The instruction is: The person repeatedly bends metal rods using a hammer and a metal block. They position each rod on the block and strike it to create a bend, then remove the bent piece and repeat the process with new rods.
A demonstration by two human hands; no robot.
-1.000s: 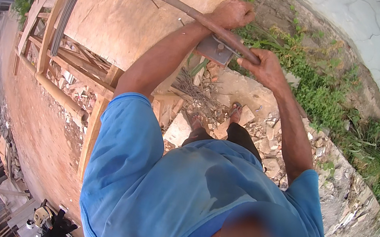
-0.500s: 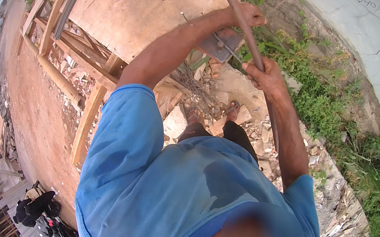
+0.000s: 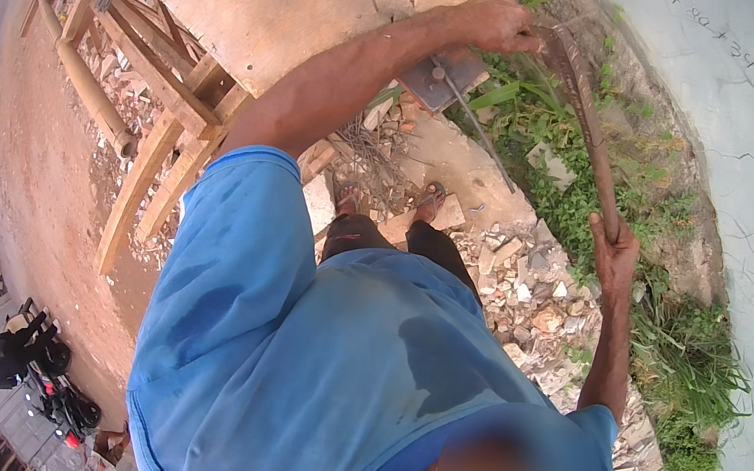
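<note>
Right hand [image 3: 617, 261] clasps long brown metal bar [image 3: 595, 139] near one end, apparently for leverage; left hand [image 3: 497, 25], opposite end, grip indeterminable.

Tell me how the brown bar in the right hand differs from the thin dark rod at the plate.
Thickness: the brown bar is clearly thicker than the thin dark rod.
Hold: the right hand grips the brown bar near its lower end, while no hand is on the thin dark rod, whose upper end lies over the plate.
Shared: both are long and slant from upper left to lower right in the picture.
</note>
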